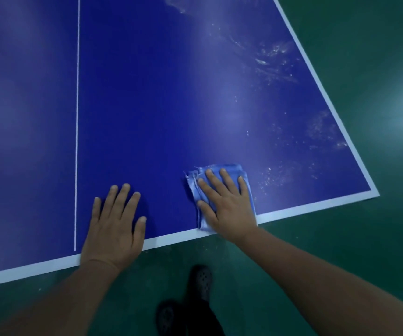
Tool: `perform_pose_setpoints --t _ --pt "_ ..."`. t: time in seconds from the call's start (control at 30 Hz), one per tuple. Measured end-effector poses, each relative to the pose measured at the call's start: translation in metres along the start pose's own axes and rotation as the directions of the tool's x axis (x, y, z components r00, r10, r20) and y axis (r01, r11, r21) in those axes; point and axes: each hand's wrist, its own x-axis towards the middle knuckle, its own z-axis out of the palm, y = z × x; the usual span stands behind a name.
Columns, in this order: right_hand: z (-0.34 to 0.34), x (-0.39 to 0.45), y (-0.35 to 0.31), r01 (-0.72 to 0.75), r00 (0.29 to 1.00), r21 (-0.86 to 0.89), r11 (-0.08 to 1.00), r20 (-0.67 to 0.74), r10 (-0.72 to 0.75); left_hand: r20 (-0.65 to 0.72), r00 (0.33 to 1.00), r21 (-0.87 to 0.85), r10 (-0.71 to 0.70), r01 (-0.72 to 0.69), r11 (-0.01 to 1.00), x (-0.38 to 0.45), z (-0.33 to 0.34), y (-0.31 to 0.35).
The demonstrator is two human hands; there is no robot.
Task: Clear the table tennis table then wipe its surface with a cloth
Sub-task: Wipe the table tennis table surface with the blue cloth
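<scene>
The blue table tennis table [161, 98] fills most of the view, with a white centre line and white edge bands. A folded light-blue cloth [222, 170] lies flat near the table's near edge. My right hand [227, 204] presses on the cloth with straight, spread fingers. My left hand [114, 224] rests flat on the bare blue surface beside the centre line, its wrist over the near edge. White dusty smears [275, 61] cover the table's right part, up to the right corner.
Green floor [365, 238] surrounds the table at the right and below. My feet in dark perforated shoes [201, 281] stand on it just under the near edge. The table's right corner [375, 192] lies right of the cloth.
</scene>
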Motion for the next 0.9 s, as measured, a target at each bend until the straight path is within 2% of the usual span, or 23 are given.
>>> perform_pose_setpoints --t 0.13,0.23,0.3,0.33,0.43,0.5,0.57,0.6,0.63,0.7,0.77,0.83,0.9 --pt "-0.001 -0.013 0.001 -0.048 0.999 -0.020 0.999 -0.025 0.048 0.007 1.000 0.003 0.009 -0.009 1.000 0.000 0.000 0.000" --pt "0.004 -0.038 0.017 -0.112 0.985 -0.047 0.993 -0.139 0.105 -0.002 1.000 -0.002 0.011 -0.011 1.000 0.001 0.000 0.000" --pt "0.003 -0.051 0.042 -0.221 0.954 -0.048 0.974 -0.218 0.206 0.007 1.000 0.003 0.012 -0.012 1.000 0.000 0.000 0.000" --pt "0.000 -0.055 0.060 -0.281 0.943 -0.072 0.957 -0.206 0.262 0.010 1.000 0.005 0.012 -0.012 1.000 0.000 0.001 0.000" --pt "-0.023 -0.062 0.128 -0.345 0.931 -0.281 0.896 0.020 0.364 0.007 1.000 0.005 0.012 -0.012 1.000 0.000 0.000 0.001" --pt "-0.043 -0.068 0.175 -0.518 0.832 -0.296 0.802 0.042 0.553 0.005 1.000 0.003 0.018 -0.018 1.000 0.000 -0.001 0.001" --pt "-0.062 -0.074 0.202 -0.717 0.690 -0.177 0.674 -0.051 0.722 0.004 1.000 0.005 0.021 -0.021 1.000 0.000 -0.002 0.001" --pt "-0.068 -0.074 0.205 -0.766 0.643 -0.123 0.631 -0.118 0.757 0.003 1.000 0.007 0.021 -0.021 1.000 0.000 -0.002 0.002" --pt "-0.071 -0.072 0.200 -0.776 0.628 -0.079 0.626 -0.189 0.755 0.001 1.000 0.008 0.021 -0.021 1.000 0.000 -0.002 0.002" --pt "-0.075 -0.057 0.172 -0.684 0.692 0.034 0.729 -0.289 0.662 0.001 1.000 0.003 0.017 -0.017 1.000 0.000 -0.002 0.002" --pt "-0.071 -0.035 0.126 -0.551 0.778 0.155 0.820 -0.259 0.572 0.004 1.000 -0.002 0.014 -0.014 1.000 0.000 -0.003 0.002" --pt "-0.054 -0.016 0.073 -0.357 0.907 0.069 0.932 -0.211 0.363 0.002 1.000 -0.013 0.013 -0.013 1.000 0.000 -0.004 0.003" --pt "-0.032 -0.007 0.026 -0.180 0.966 0.025 0.983 -0.186 0.182 0.003 1.000 -0.018 0.009 -0.009 1.000 -0.001 -0.004 0.004"
